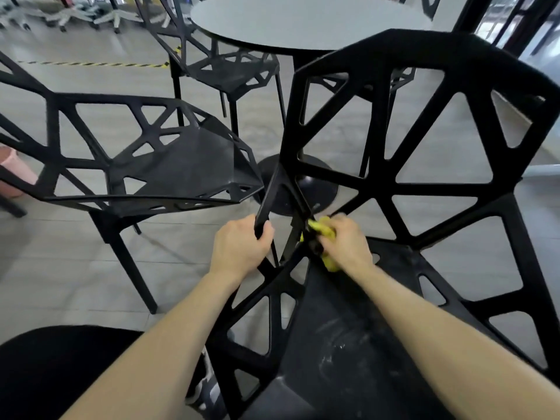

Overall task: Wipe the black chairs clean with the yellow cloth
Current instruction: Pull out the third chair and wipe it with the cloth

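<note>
There is one view only, from the camera on my head, looking forward and steeply down along both my forearms. It sits close over the black chair (394, 183) in front of me, whose seat and backrest fill the right half and bend with the wide lens. My left hand (239, 247) and right hand (348, 244) meet near the middle. Farther off, towards the top, are the round desk (303, 19) and a second chair (169, 165) at left, over grey floor (60, 268).
</note>
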